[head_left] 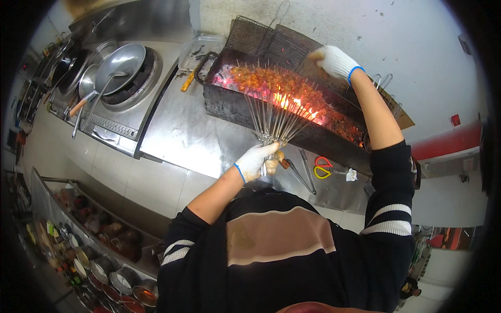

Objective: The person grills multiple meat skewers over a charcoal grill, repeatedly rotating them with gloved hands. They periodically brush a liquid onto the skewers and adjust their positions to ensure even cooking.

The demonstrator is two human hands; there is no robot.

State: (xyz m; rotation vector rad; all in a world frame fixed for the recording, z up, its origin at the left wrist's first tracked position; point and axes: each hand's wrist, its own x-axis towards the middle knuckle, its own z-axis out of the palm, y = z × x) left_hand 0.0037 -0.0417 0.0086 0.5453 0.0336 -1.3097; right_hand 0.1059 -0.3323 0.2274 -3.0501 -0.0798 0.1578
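My left hand (257,161), in a white knitted glove with a blue cuff, is closed round the handle ends of a fan of metal skewers (271,121). The skewers spread over the front wall of a black charcoal grill (229,106). Chunks of reddish meat (282,83) on them lie above glowing coals and flames. My right hand (336,61), in a matching glove, is raised over the grill's far side, apart from the meat. Its fingers look drawn together, with brownish, blurred tips; anything between them is too small to make out.
Scissors with red and yellow handles (323,168) and tongs (301,176) lie on the steel counter (182,135) before the grill. Wire grill racks (250,36) lean behind it. Left stands a wok (121,62) on a burner. Pots (124,280) fill a lower-left shelf.
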